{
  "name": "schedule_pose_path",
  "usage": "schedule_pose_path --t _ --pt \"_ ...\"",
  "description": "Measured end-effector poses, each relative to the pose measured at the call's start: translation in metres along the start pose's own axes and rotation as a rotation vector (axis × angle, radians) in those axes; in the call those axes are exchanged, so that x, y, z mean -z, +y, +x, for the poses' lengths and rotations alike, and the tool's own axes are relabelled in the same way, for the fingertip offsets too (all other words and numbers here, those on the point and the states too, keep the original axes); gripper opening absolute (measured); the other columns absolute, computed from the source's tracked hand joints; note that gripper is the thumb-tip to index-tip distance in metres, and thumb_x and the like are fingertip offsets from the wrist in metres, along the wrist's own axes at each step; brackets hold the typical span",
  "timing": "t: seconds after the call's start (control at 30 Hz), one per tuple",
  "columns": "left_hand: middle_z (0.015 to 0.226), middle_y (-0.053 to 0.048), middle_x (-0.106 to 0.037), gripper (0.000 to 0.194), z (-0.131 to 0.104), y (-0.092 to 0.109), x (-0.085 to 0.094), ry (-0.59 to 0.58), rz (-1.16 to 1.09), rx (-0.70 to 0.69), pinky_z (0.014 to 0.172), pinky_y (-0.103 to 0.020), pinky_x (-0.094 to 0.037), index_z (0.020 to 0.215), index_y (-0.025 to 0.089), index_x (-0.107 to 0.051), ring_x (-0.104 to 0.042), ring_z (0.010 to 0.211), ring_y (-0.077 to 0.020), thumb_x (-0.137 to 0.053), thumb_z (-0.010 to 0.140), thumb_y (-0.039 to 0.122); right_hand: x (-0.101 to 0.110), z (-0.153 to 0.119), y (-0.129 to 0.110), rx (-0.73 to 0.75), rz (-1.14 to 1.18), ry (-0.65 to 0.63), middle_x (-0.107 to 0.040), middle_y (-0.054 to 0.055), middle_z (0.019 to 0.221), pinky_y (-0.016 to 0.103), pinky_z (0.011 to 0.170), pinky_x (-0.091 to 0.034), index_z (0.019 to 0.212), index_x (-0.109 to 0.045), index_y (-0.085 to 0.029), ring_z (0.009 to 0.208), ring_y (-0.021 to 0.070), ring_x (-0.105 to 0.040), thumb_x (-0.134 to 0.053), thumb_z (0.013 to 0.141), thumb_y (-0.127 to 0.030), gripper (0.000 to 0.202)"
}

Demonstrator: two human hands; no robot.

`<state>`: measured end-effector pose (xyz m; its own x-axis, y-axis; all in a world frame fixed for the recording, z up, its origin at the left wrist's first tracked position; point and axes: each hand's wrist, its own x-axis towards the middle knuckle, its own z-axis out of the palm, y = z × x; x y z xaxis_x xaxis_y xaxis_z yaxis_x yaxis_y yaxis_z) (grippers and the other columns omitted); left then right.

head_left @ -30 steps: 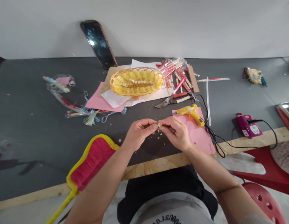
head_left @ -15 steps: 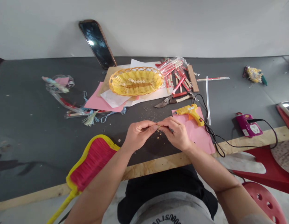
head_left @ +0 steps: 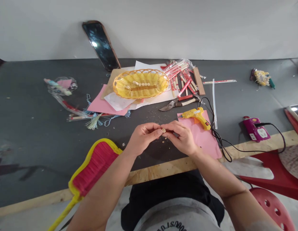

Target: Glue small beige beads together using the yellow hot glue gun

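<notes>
My left hand [head_left: 144,138] and my right hand [head_left: 179,137] meet fingertip to fingertip above the front part of the table. Both are closed in a pinch on a small pale beige knobbly piece [head_left: 164,131], partly covered by the fingers. Below them, pale crumbs [head_left: 163,142] lie scattered on the dark tabletop. Beyond the hands stands a yellow woven basket [head_left: 139,95], holding several similar pale pieces [head_left: 141,84] and a brown stick. To the right of my right hand, a yellow glue gun [head_left: 196,116] rests on pink paper [head_left: 206,141].
Pruning shears [head_left: 179,103] lie between basket and hands. Wrapped chopsticks [head_left: 185,75] are heaped right of the basket. A phone [head_left: 101,45] leans on the wall. Tassels [head_left: 94,122] lie left. A pink-and-yellow fan-shaped item [head_left: 96,163] overhangs the edge. A black cord runs to a purple power box [head_left: 256,129].
The fingers have shifted slightly around the small beige piece, and more of it shows between the fingertips. Everything on the table stays in place.
</notes>
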<state>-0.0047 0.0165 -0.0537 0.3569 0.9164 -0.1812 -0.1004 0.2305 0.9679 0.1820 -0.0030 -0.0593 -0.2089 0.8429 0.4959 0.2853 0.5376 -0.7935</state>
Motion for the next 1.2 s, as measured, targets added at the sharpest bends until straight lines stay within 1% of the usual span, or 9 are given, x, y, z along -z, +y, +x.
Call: schedule_pose_path --t 0.13,0.3,0.43,0.6,0.83,0.93,1.03,1.13,1.2 --pt "0.066 -0.001 -0.066 0.028 -0.001 0.0 0.001 -0.017 -0.017 -0.009 0.063 -0.024 -0.043 0.08 0.019 -0.08 -0.054 0.064 -0.0116 -0.08 0.079 0.046 0.001 0.001 -0.002 -0.002 0.005 0.003 -0.075 0.004 0.094 0.027 0.074 -0.061 0.105 -0.072 -0.022 0.083 0.0153 -0.071 -0.067 0.093 -0.017 0.014" --pt "0.068 -0.002 -0.068 0.028 -0.001 0.002 -0.001 -0.022 -0.054 0.052 0.06 -0.025 -0.043 0.08 0.018 -0.08 -0.054 0.062 -0.0116 -0.086 0.071 0.043 0.001 0.001 -0.002 -0.015 -0.009 0.013 -0.076 0.004 0.092 0.029 0.073 -0.061 0.102 -0.072 -0.022 0.082 0.016 -0.071 -0.067 0.093 -0.018 0.011" --pt "0.064 -0.001 -0.065 0.028 -0.001 0.004 -0.002 -0.008 -0.04 0.068 0.057 -0.024 -0.039 0.075 0.017 -0.079 -0.051 0.059 -0.0107 -0.087 0.07 0.043 0.001 0.0 -0.001 -0.018 -0.016 0.007 -0.075 0.004 0.091 0.029 0.071 -0.061 0.101 -0.073 -0.023 0.079 0.0159 -0.071 -0.066 0.094 -0.021 0.01" --pt "0.064 -0.001 -0.065 0.026 -0.001 0.001 0.0 -0.018 -0.04 0.069 0.057 -0.024 -0.039 0.076 0.018 -0.079 -0.051 0.06 -0.0102 -0.086 0.072 0.042 0.002 0.002 -0.002 -0.002 0.005 0.006 -0.075 0.004 0.088 0.026 0.071 -0.061 0.099 -0.073 -0.021 0.078 0.0147 -0.071 -0.067 0.093 -0.016 0.01" --pt "0.069 -0.004 -0.073 0.025 0.001 0.005 -0.003 0.023 -0.08 0.084 0.061 -0.025 -0.045 0.077 0.018 -0.08 -0.058 0.062 -0.0121 -0.087 0.07 0.041 0.001 0.001 -0.001 -0.031 0.033 -0.037 -0.073 0.006 0.096 0.027 0.073 -0.062 0.112 -0.073 -0.023 0.081 0.0144 -0.07 -0.06 0.097 -0.018 0.021" --pt "0.069 -0.006 -0.076 0.026 0.002 0.009 -0.006 0.038 -0.157 0.13 0.058 -0.025 -0.045 0.074 0.018 -0.08 -0.062 0.063 -0.0139 -0.089 0.065 0.04 0.0 0.0 -0.001 -0.071 0.073 -0.048 -0.071 0.006 0.097 0.025 0.064 -0.06 0.118 -0.071 -0.023 0.072 0.0116 -0.067 -0.051 0.101 -0.019 0.027" --pt "0.068 -0.007 -0.076 0.027 0.002 0.011 -0.007 0.043 -0.23 0.171 0.056 -0.023 -0.046 0.073 0.017 -0.08 -0.062 0.061 -0.0127 -0.09 0.064 0.04 0.0 -0.001 -0.001 -0.124 0.104 -0.005 -0.07 0.005 0.09 0.025 0.061 -0.058 0.112 -0.072 -0.022 0.065 0.0102 -0.063 -0.051 0.1 -0.02 0.024" --pt "0.071 -0.007 -0.077 0.027 0.002 0.011 -0.005 0.07 -0.294 0.187 0.055 -0.022 -0.047 0.075 0.017 -0.079 -0.06 0.058 -0.0112 -0.09 0.063 0.038 -0.001 -0.001 -0.001 -0.251 0.167 0.016 -0.069 0.002 0.081 0.024 0.057 -0.055 0.101 -0.072 -0.022 0.061 0.0102 -0.062 -0.058 0.098 -0.026 0.016" --pt "0.073 -0.006 -0.077 0.027 0.003 0.011 -0.004 0.1 -0.329 0.179 0.056 -0.022 -0.049 0.076 0.017 -0.078 -0.06 0.058 -0.0105 -0.091 0.062 0.036 -0.001 -0.001 -0.001 -0.36 0.237 0.038 -0.067 0.0 0.073 0.023 0.052 -0.053 0.097 -0.071 -0.021 0.056 0.0097 -0.059 -0.06 0.097 -0.036 0.019"
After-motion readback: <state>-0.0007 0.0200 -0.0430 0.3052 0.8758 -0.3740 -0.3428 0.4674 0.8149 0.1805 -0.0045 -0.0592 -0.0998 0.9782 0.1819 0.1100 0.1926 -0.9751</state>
